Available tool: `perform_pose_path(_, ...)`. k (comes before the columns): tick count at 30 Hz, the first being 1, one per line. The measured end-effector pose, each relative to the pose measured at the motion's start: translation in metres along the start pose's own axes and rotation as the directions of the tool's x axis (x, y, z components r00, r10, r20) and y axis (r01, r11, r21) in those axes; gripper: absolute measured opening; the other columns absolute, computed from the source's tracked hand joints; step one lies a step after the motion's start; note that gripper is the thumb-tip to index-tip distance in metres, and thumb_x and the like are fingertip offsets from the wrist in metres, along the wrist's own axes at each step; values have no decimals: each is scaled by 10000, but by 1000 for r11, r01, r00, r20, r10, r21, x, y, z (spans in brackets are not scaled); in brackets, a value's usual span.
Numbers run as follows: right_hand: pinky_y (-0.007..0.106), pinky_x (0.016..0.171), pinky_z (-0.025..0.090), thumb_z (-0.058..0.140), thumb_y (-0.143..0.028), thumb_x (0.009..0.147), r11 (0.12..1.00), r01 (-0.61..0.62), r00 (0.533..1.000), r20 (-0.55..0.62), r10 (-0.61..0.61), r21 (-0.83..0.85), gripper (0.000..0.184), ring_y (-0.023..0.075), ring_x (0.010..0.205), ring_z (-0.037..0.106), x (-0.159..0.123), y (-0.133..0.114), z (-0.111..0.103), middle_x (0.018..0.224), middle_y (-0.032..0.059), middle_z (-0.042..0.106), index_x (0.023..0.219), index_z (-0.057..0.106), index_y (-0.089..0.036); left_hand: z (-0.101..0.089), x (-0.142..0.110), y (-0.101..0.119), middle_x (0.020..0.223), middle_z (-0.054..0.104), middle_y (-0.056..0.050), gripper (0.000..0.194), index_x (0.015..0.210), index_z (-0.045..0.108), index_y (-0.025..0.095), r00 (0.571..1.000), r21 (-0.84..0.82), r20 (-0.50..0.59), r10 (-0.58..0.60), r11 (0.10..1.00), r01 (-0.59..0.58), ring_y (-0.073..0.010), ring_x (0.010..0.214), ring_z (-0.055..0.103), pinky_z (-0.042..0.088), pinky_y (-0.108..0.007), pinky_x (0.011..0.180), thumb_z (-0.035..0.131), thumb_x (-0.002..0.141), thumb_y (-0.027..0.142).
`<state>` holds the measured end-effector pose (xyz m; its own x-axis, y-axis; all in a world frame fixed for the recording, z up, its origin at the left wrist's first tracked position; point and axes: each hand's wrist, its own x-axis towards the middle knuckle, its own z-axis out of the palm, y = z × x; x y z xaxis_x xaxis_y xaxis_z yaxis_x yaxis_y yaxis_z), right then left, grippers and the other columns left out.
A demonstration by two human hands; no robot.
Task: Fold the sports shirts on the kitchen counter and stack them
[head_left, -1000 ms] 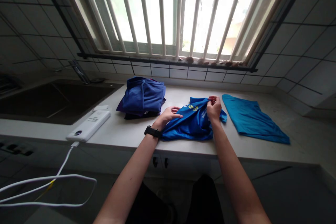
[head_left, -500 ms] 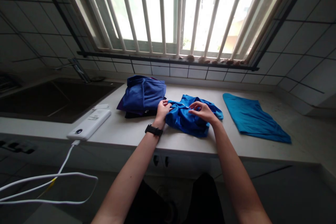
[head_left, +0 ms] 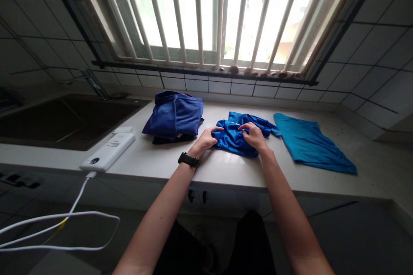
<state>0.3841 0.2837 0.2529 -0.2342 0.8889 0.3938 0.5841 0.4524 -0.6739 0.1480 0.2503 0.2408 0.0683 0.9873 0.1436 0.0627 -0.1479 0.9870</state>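
A shiny bright blue garment lies crumpled on the white counter, and its exact kind cannot be made out. My left hand, with a black watch on the wrist, pinches its left edge. On the other side, my right hand has its thumb and fingers closed on the upper right part of the same cloth. A small white mark shows on the fabric between the hands. Just left is a stack of folded dark blue clothes, with a black piece at the bottom. A flat folded teal garment rests to the right.
A white power bank with a white cable sits at the counter's front left edge. Behind it is a dark sink with a faucet. A barred window rises behind the counter.
The bright blue garment has shifted away from me and lies flatter. My left hand has moved right along with it, away from the dark stack. The garment's right end now reaches the teal one.
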Motion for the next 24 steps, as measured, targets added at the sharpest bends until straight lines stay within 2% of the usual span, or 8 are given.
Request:
perform_pose_path(2,421,1047,510,758,-292,814,988,64,989,120,-81,140,187,267,1080,679,-3,-6,-1,1112,64,734,995,787,-256,2,2,-2,819,741,-50,349,844,784,163,1000,-35,-3,3,999,-4,-177,714,644,506,-251,643,692,528,50)
perform_pose_path(4,415,1062,502,878,-325,688,974,83,951,274,-141,213,384,286,1136,665,-6,-10,0,1151,50,740,1056,785,-268,4,5,-3,690,692,-24,168,756,728,173,998,-89,-53,-34,996,30,-149,622,604,468,-230,566,749,597,122)
perform_pose_path(7,426,1077,487,871,-198,614,988,54,934,344,-101,145,435,313,1159,654,-6,-9,4,1143,50,750,1037,791,-259,6,11,-1,555,573,39,122,735,639,189,976,-162,-209,-64,986,30,-100,482,487,378,-203,466,756,700,200)
perform_pose_path(9,411,1060,490,754,-123,671,997,34,970,238,-50,69,336,301,1108,667,-3,-6,5,1087,51,755,979,789,-252,4,14,-1,537,518,59,147,726,601,193,947,-215,-315,-57,976,-13,-87,468,449,359,-196,460,732,770,242)
perform_pose_path(12,403,1043,495,637,-126,744,1000,17,998,-65,-16,8,277,288,1063,666,2,-5,3,1048,62,741,950,769,-253,-2,18,-3,595,536,55,215,725,586,191,889,-293,-456,-45,951,-102,-82,534,463,389,-189,518,712,845,317)
perform_pose_path(14,422,1056,485,593,-173,811,1000,16,960,-281,-10,19,254,293,1084,650,4,-6,0,1086,92,727,1000,748,-240,-7,21,-6,641,569,48,262,727,585,192,838,-310,-544,-35,937,-162,-88,596,491,419,-190,572,710,871,371)
perform_pose_path(17,430,1040,482,498,-236,910,998,-12,850,-525,41,58,241,285,1039,644,4,-8,-7,1066,126,716,1024,709,-213,-12,23,-10,668,608,40,316,753,601,203,794,-334,-604,-60,924,-184,-116,677,552,468,-211,635,700,894,468)
perform_pose_path(24,340,913,510,500,-269,943,934,-26,682,-676,278,357,104,208,904,641,13,-2,-6,893,41,664,939,594,-225,4,24,-11,947,781,-36,477,1008,728,199,944,-491,-323,-71,865,-103,-201,982,713,568,-320,890,605,903,648)
